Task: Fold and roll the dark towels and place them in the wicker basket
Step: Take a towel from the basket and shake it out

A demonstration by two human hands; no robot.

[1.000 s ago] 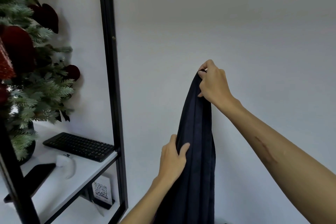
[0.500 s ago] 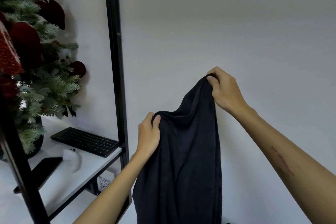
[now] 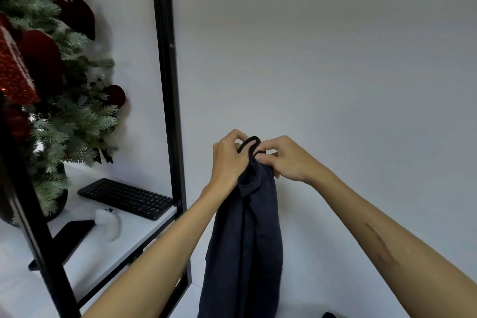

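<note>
Dark navy cloth, one towel (image 3: 245, 245), is held up in mid-air in front of a pale wall (image 3: 335, 72), hanging lengthwise from its gathered top edge down past the lower border of the view. Its top is pinched between two hands brought close together: the left hand (image 3: 227, 160) is wrapped around the upper left side with fingers curled on the fabric, and the right hand (image 3: 289, 160) has thumb and fingers clamped on the top hem, a loop of which stands up between them. The lower end of the towel is cut off by the frame, so what lies beneath it cannot be told. A small dark shape (image 3: 329, 314) is noted at the bottom edge, right of the towel; too little is shown to identify it.

To the left, one black metal frame (image 3: 165, 85) with upright posts is seen, carrying a white shelf (image 3: 108, 248). On the shelf are counted: one black keyboard (image 3: 126, 198) at the far side, one white mouse-like object (image 3: 109, 222) nearer, one flat black device (image 3: 69, 240) partly behind the near post, and one decorated fir tree (image 3: 51, 85) in a dark pot at far left, with several dark red ornaments. The left forearm passes in front of the frame's lower rail. No basket is within the view.
</note>
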